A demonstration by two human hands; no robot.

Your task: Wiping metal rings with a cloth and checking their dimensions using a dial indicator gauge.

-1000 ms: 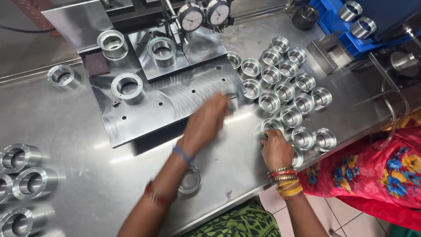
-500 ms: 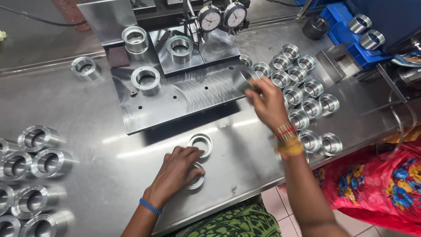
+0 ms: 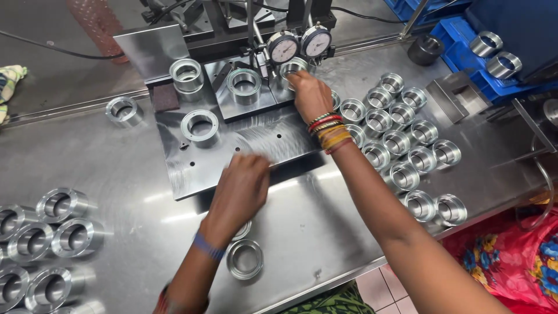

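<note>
My right hand [image 3: 311,96], with bangles at the wrist, reaches to the back of the steel plate [image 3: 261,136]. Its fingers grip a metal ring [image 3: 292,67] set under two dial gauges [image 3: 299,45]. My left hand [image 3: 241,186] is blurred and hovers palm down over the plate's front edge; whether it holds anything cannot be told. Just behind its wrist a flat ring [image 3: 242,231] is partly hidden, and a second flat ring [image 3: 244,259] lies nearer the table edge.
Three rings [image 3: 199,125] stand on the plate and fixture, one ring [image 3: 123,110] lies left of it. Several machined rings [image 3: 401,136] cluster on the right, several larger ones [image 3: 49,232] at the left. Blue crates [image 3: 494,81] sit at the back right.
My right hand moved from the right-hand ring cluster back to the dial gauges with a ring. My left hand left the flat rings and rose toward the plate's front edge.
</note>
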